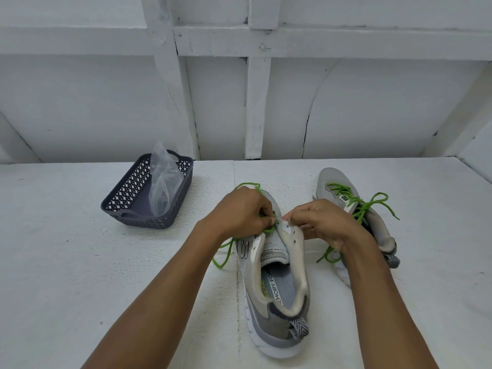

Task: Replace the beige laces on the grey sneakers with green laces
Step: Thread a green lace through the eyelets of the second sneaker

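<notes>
Sneakers [328, 178], two (one laced): left hand [239, 211] pinches green lace [226, 252], right hand [327, 225] grips near sneaker [277, 339].

Arms forward: left hand [239, 213] pinches green lace [269, 230], right hand [328, 222] grips sneaker [277, 291]

Plain workroom with white-painted wall [346, 102] and tabletop [66, 262].

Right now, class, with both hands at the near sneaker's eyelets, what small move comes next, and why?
Probably pull the green lace through the current eyelet and snug it: left hand and right hand both pinch there on the near sneaker, slack lace trails either side, and holes nearer the collar look empty.
</notes>
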Motion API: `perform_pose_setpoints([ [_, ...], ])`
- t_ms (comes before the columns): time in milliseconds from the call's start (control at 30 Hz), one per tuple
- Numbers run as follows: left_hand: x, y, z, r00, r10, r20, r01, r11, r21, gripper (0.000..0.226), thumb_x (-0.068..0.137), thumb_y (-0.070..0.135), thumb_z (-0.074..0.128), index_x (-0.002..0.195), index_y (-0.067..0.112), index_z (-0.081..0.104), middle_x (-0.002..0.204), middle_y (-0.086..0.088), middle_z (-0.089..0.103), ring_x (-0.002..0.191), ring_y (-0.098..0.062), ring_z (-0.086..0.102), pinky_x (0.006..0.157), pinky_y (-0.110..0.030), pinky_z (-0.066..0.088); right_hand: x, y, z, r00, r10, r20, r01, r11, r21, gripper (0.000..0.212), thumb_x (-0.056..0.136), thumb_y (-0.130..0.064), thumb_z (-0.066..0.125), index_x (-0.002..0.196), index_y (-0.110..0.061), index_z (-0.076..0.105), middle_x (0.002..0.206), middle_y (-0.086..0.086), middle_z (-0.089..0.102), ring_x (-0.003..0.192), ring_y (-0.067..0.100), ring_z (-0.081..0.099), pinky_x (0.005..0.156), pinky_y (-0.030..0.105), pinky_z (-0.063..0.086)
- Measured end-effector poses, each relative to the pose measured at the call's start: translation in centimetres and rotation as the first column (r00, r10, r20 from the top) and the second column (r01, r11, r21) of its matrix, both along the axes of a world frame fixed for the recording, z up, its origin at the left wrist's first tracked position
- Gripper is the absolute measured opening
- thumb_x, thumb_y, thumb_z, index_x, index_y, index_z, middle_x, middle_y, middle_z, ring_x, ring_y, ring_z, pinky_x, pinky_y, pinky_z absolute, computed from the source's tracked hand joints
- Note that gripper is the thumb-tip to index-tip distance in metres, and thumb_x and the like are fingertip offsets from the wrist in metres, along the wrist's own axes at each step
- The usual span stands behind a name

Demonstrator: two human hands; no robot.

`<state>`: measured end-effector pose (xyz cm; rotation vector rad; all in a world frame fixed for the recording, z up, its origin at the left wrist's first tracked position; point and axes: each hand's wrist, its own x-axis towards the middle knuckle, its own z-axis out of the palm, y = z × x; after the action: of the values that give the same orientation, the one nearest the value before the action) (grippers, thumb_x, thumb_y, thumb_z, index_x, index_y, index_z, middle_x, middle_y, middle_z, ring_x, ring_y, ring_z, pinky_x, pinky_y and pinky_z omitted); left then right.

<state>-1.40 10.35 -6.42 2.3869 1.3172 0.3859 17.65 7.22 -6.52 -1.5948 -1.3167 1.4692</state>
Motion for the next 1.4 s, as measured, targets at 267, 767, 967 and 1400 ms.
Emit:
perform_pose_setpoints([
  [267,0.5,-0.1,-0.6,1.000,-0.010,-0.027,0.009,1.000,-0.016,0.016,0.089,0.034,0.069,0.082,0.020,0.076,0.076,0.005,0.072,0.072,-0.012,0.062,0.067,-0.032,0.050,-0.1,0.0,-0.8,0.999,0.015,-0.036,-0.013,0.999,0.046,0.010,0.089,0.003,0.064,0.085,-0.002,0.071,0.075,0.008,0.070,0.065,0.012,0.066,0.059,0.022,0.055],
  [767,-3.0,0.4,0.2,0.983,0.092,0.160,-0.057,0.976,-0.210,0.038,0.077,0.050,0.079,0.102,0.026,0.063,0.099,0.013,0.061,0.093,-0.007,0.060,0.081,-0.025,0.049,0.3,0.2,0.8,0.987,-0.138,0.079,0.120,0.974,0.191,0.019,0.098,-0.015,0.052,0.082,-0.013,0.062,0.052,-0.007,0.041,0.035,0.001,0.030,0.038,0.018,0.022],
  [967,-4.0,0.2,0.3,0.988,0.128,0.086,-0.100,0.957,-0.273,0.044,0.071,0.058,0.079,0.093,0.025,0.059,0.098,0.010,0.065,0.091,-0.010,0.063,0.082,-0.033,0.051,-0.2,-0.4,0.4,0.949,0.160,0.272,-0.223,0.950,0.220,0.018,0.095,-0.018,0.062,0.078,-0.014,0.066,0.076,-0.006,0.066,0.068,0.008,0.055,0.064,0.023,0.041],
  [1400,-3.5,0.4,-0.4,0.993,0.107,0.049,-0.089,0.954,-0.286,0.054,0.069,0.059,0.081,0.098,0.026,0.051,0.098,0.012,0.060,0.093,-0.013,0.059,0.080,-0.035,0.051,0.6,-0.4,0.4,0.904,0.255,0.343,-0.311,0.943,0.117,0.026,0.092,-0.028,0.067,0.072,-0.012,0.070,0.059,0.000,0.049,0.054,0.012,0.040,0.056,0.027,0.034],
])
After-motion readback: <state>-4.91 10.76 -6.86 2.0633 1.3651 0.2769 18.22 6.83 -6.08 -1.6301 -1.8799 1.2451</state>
